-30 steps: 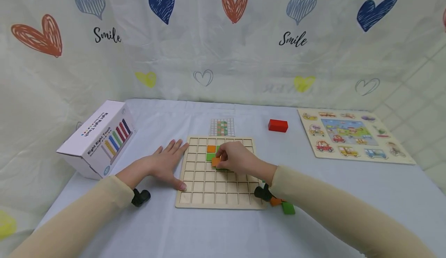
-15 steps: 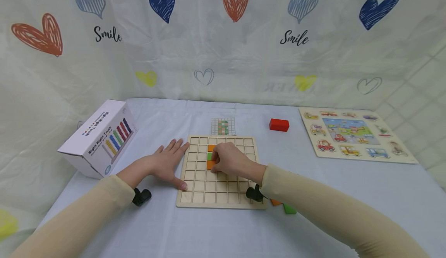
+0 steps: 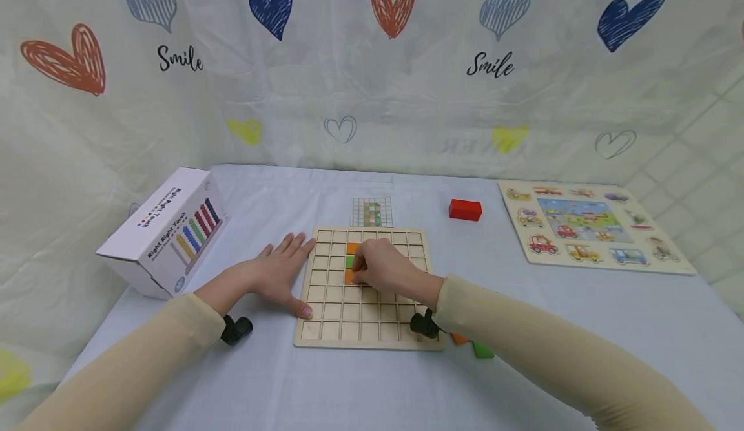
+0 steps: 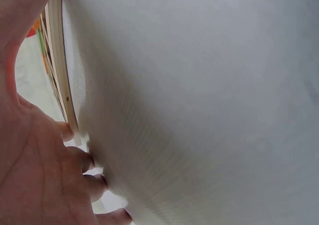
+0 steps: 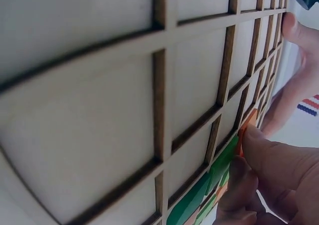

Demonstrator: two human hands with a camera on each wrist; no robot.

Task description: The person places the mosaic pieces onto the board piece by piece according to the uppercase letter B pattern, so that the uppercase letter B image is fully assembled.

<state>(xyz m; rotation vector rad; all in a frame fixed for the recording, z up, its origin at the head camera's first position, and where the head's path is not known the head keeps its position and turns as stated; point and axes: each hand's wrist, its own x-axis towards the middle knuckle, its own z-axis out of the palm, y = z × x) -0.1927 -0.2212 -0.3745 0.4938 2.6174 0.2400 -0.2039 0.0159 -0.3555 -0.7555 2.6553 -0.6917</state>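
Note:
A wooden grid board (image 3: 350, 331) lies flat on the white-covered table. My left hand (image 3: 273, 279) is spread palm down at its left edge, thumb and index fingertip touching the rim. Over the upper middle cells, my right hand (image 3: 386, 266) pinches an orange square tile (image 5: 248, 123) between thumb and finger, at a cell of the grid. In the head view, a green tile (image 3: 349, 262) and another orange tile (image 3: 352, 248) sit in the cells beyond it. Green tiles (image 5: 222, 163) also show in the right wrist view; my right hand hides part of them from above.
Behind the board lies a printed pattern card (image 3: 372, 212). Loose green (image 3: 483, 349) and orange tiles (image 3: 460, 338) lie by the right forearm. A red block (image 3: 465, 210), a vehicle puzzle board (image 3: 593, 227) and a white box (image 3: 165, 231) stand around.
My right hand has moved slightly left with the orange tile, which went from tilted to lined up in its column below the green one. The left hand stays put.

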